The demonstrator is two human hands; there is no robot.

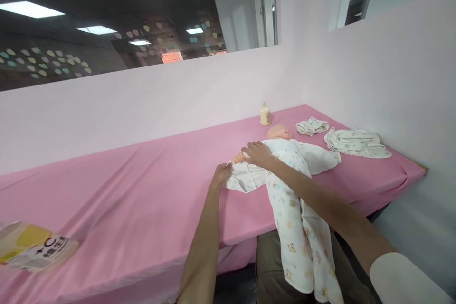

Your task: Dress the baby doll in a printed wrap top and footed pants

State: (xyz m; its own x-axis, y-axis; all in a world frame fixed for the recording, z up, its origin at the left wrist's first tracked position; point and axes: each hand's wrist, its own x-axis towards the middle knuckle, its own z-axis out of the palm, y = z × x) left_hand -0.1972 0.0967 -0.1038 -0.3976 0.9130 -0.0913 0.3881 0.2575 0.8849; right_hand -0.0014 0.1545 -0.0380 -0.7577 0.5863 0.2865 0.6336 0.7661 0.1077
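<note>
Pink, and Bears on White

The sheet (160,190) is showing pink. The romper (290,204) is showing yellowish bears on white; the doll (277,132) is showing peach. The cloths (311,126) are carrying green prints on white, the bottle (265,117) is looking cream.

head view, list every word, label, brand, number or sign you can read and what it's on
"+C": on the label of the yellow-and-white container at the left edge; the smaller characters around it are too blurred to read.
Pump bottle by the wall: label too small to read.

"+C" and Chinese characters on nearer bottle (37,248)
</note>
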